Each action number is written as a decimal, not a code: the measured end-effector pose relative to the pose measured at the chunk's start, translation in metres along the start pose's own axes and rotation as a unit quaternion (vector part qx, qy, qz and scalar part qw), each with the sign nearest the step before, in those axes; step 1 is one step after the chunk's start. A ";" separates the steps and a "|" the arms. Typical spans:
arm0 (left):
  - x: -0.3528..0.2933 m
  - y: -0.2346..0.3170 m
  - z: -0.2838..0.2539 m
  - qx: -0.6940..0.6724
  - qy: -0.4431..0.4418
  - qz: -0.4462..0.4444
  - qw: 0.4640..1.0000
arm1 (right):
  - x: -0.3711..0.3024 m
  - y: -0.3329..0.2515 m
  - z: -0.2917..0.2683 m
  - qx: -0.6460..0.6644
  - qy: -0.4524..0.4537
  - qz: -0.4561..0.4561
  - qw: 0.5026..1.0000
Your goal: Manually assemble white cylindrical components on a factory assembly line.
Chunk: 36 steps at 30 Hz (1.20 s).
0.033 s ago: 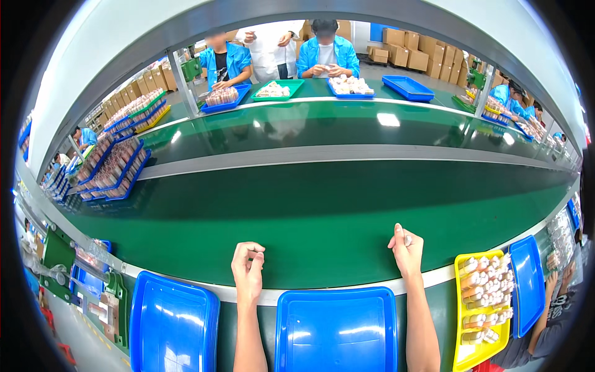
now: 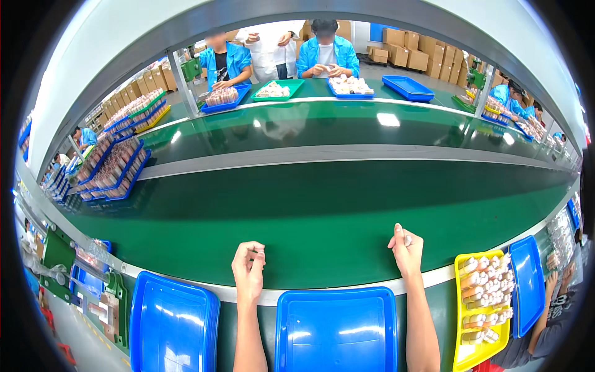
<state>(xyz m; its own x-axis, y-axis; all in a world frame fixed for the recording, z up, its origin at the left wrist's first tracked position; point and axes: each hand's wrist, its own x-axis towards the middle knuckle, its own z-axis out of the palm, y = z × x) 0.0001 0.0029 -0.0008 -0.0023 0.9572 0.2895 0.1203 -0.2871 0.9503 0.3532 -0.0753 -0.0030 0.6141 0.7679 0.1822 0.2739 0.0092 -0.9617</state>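
Blue glossy plastic, moulded into a round-cornered, raised-rim rectangle: the middle tray (image 2: 336,338) lies squarely before the smooth green belt (image 2: 328,229), far edge toward it, near end out of view, so its long axis cannot be told. Over the belt, left hand (image 2: 249,273) and right hand (image 2: 406,253) are both loosely curled; whether they grip anything, I cannot tell

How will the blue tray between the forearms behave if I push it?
The blue tray is probably fairly stiff, given its raised rim. Its glossy highlights suggest a slick surface that could slip. Being broad and shallow, it seems unlikely to tip.
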 end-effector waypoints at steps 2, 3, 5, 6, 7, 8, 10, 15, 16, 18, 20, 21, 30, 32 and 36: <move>-0.001 0.003 0.003 -0.009 -0.001 -0.010 1.000 | 0.000 0.000 0.000 0.000 -0.001 -0.006 1.000; -0.001 0.003 0.003 -0.008 -0.003 -0.010 1.000 | 0.000 0.001 0.000 0.001 -0.001 -0.005 1.000; -0.001 0.002 0.003 -0.008 -0.006 -0.009 1.000 | 0.001 0.003 0.000 0.002 0.000 -0.003 1.000; 0.000 0.002 0.003 -0.007 -0.009 -0.014 1.000 | 0.001 0.003 0.000 0.002 -0.001 -0.003 1.000; -0.001 0.002 0.002 -0.006 -0.012 -0.019 1.000 | 0.001 0.003 0.000 0.003 -0.002 -0.003 1.000; -0.001 0.002 0.002 -0.004 -0.014 -0.023 1.000 | 0.001 0.002 0.000 0.003 -0.003 -0.003 1.000; -0.001 0.002 0.001 -0.001 -0.027 -0.037 0.999 | 0.001 0.003 0.000 -0.007 -0.003 -0.005 1.000; -0.001 0.000 0.002 0.008 -0.025 -0.024 0.999 | 0.001 0.003 0.000 -0.005 -0.003 -0.006 1.000; -0.001 0.004 0.003 0.005 -0.014 -0.017 1.000 | 0.001 0.002 0.001 -0.005 -0.003 -0.008 1.000; -0.001 0.005 0.003 -0.003 0.001 -0.008 1.000 | 0.000 0.000 0.000 -0.006 0.000 -0.009 1.000; -0.001 0.004 0.002 -0.014 0.010 -0.005 1.000 | -0.001 -0.002 0.000 -0.007 0.004 -0.006 1.000; -0.001 0.004 0.002 -0.015 0.008 -0.009 1.000 | -0.001 -0.001 0.000 -0.004 0.007 -0.012 1.000; -0.001 0.002 0.001 -0.011 -0.007 -0.010 1.000 | -0.002 0.000 0.000 0.017 0.027 -0.033 0.999; 0.000 0.003 0.002 -0.008 -0.006 -0.012 1.000 | -0.001 0.000 0.000 0.013 0.028 -0.035 0.999; 0.000 0.001 0.001 -0.010 -0.011 -0.022 1.000 | -0.001 0.002 0.000 0.018 0.027 -0.038 0.999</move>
<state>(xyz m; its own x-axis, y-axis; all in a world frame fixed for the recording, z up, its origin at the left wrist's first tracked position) 0.0016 0.0025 -0.0001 0.0146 0.9694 0.2449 0.0997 -0.2451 0.9643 0.3529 -0.0763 -0.0049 0.6327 0.7279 0.2644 0.2945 0.0897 -0.9514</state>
